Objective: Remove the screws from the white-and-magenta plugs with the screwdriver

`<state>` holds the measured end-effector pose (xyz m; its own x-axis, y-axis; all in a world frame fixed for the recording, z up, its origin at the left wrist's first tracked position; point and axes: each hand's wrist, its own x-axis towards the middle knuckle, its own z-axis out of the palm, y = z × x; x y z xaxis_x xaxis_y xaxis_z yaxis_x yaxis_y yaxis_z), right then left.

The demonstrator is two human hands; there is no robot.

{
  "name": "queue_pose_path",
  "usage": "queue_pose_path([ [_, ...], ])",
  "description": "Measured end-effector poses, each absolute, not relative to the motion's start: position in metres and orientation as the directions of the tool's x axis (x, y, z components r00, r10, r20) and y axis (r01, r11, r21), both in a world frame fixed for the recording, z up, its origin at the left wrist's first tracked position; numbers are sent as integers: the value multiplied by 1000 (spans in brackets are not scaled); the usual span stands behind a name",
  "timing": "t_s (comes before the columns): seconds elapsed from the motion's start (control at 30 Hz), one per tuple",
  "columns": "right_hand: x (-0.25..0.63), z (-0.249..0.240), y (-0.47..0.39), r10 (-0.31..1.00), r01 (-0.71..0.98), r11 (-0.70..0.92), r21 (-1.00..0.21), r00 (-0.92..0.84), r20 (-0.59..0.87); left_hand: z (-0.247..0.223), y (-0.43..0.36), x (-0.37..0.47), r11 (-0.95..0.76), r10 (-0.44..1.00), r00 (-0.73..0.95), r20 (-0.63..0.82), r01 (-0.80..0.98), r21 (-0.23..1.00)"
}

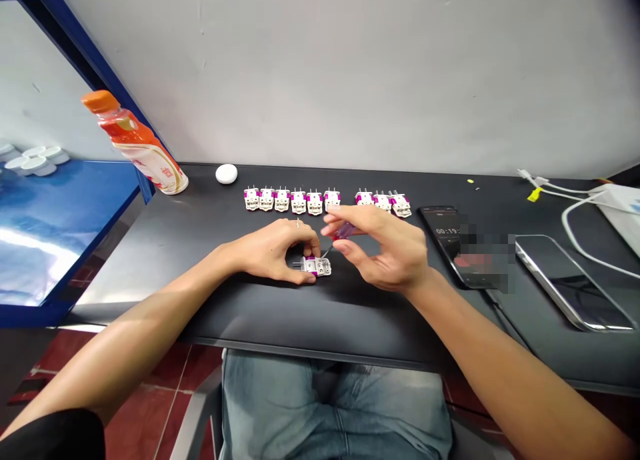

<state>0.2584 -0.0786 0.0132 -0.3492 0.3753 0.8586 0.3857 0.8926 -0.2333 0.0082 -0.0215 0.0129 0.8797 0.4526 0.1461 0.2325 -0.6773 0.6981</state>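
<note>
My left hand (281, 250) rests on the black table, thumb and fingers closed round the left end of a small white-and-purple plug module (317, 267) with metal pins pointing left. In my right hand (387, 250) is a screwdriver with a clear purple-red handle (344, 231), pinched between thumb and fingers. Its thin shaft slants down to the left, the tip at the top side of the module; whether it sits on a screw is too small to tell. Behind my hands, several similar modules (299, 202) stand in a row with pins upward, some partly behind my right hand.
An orange-capped bottle (145, 150) and a white oval object (227, 174) stand at the back left. Right of my hand lie a black phone (443, 237) with a cable and a silver-edged phone (575, 283). White cables (570, 213) lie at the far right.
</note>
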Motion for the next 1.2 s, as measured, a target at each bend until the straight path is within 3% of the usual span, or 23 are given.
queue_pose_path([
  [0.07, 258, 12, -79, 405, 360, 892, -272, -374, 834, 13, -21, 8, -675, 451, 881, 142, 234, 699],
  [0.2, 257, 13, -79, 316, 379, 910, -169, -368, 875, 12, -21, 8, -681, 450, 882, 142, 236, 693],
  [0.33, 256, 14, -79, 376, 316, 915, -252, -439, 816, 10, -20, 8, -684, 446, 879, 170, 212, 698],
  [0.47, 256, 14, -80, 343, 358, 912, -202, -392, 854, 10, -21, 8, -694, 454, 876, 164, 232, 682],
  [0.63, 257, 16, -80, 385, 299, 916, -268, -464, 798, 11, -21, 9, -676, 457, 875, 160, 225, 702],
  [0.77, 258, 15, -79, 314, 347, 921, -176, -394, 864, 11, -21, 8, -683, 458, 879, 131, 254, 685],
  [0.9, 258, 14, -80, 376, 321, 914, -247, -448, 811, 10, -20, 8, -685, 450, 879, 162, 223, 694],
  [1.03, 257, 12, -79, 342, 337, 918, -209, -404, 848, 9, -20, 9, -688, 458, 875, 158, 236, 686],
  [1.2, 257, 9, -79, 406, 295, 908, -297, -447, 797, 10, -20, 9, -688, 450, 875, 176, 214, 693],
])
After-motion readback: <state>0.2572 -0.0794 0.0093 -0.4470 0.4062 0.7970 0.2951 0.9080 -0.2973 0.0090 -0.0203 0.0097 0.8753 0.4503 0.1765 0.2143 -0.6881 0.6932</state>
